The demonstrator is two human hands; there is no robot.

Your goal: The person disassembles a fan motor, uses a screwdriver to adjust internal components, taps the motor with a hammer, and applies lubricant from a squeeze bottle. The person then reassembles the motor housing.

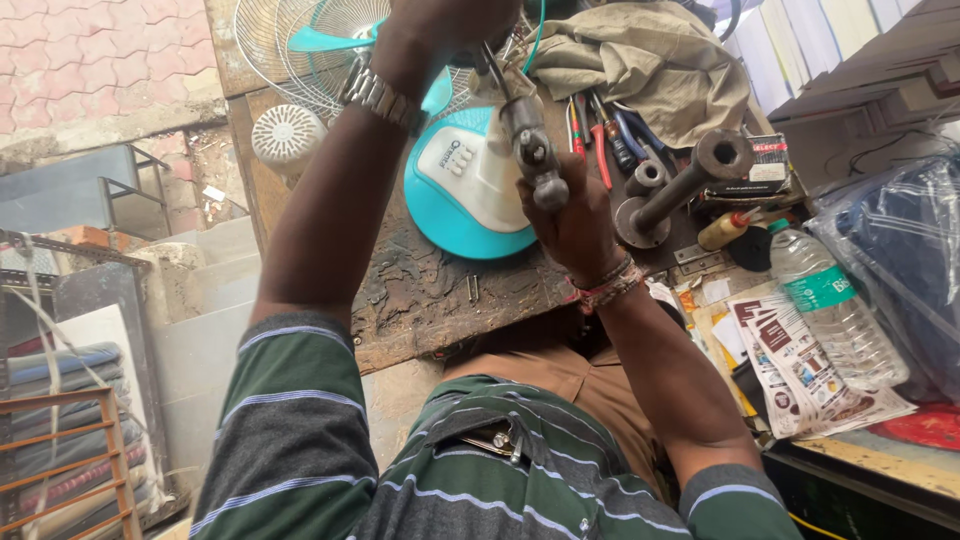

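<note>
Both my arms reach out over a worn wooden workbench. My right hand, with thread bands at the wrist, is closed around the lower end of a grey metal shaft part. My left hand, with a metal watch on its wrist, is closed at the upper end of the same part and is partly cut off by the top edge. Under the hands lies a teal and white fan base.
A wire fan grille and a white round cap lie at the bench's left. A crumpled cloth, screwdrivers, a flanged metal pipe, a water bottle and printed leaflets crowd the right.
</note>
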